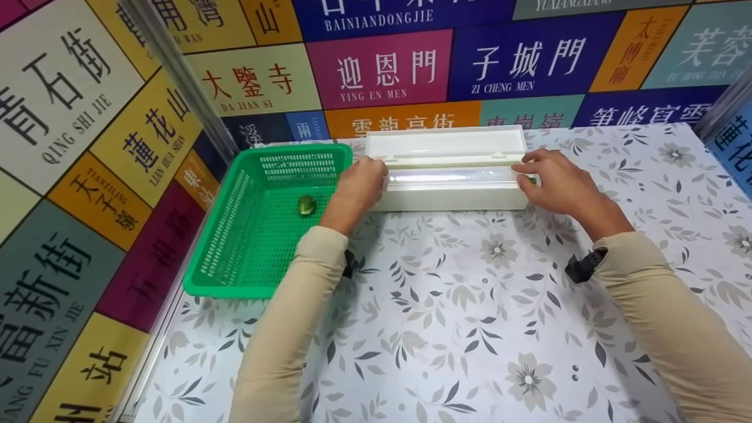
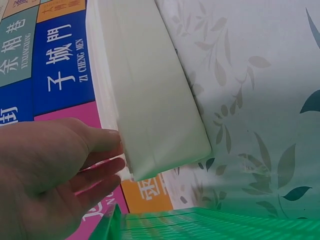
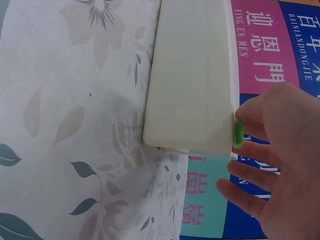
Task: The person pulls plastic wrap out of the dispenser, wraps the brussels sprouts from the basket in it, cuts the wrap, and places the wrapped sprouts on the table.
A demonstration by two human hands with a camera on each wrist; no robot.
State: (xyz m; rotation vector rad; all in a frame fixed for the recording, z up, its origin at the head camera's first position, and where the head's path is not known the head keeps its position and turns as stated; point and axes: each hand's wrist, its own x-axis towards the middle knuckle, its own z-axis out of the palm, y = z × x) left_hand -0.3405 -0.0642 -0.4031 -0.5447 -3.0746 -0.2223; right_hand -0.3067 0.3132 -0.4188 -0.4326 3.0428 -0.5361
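Observation:
A long white cling film dispenser box (image 1: 452, 198) stands on the table with its lid (image 1: 446, 143) raised toward the wall. Shiny clear film (image 1: 449, 176) spans its opening. At the box's left end, my left hand (image 1: 363, 181) grips the upper edge, thumb (image 2: 105, 139) on the rim and other fingers behind the end. My right hand (image 1: 555, 179) holds the right end, thumb and index finger around the rim beside a small green piece (image 3: 239, 134); its remaining fingers are spread. A green plastic basket (image 1: 235, 235) stands left of the box.
One small round green vegetable (image 1: 306, 205) lies in the basket. The basket's rim runs close beside the left forearm. Colourful sign-covered panels (image 1: 382, 70) rise behind and to the left. A flowered cloth (image 1: 470, 329) covers the table.

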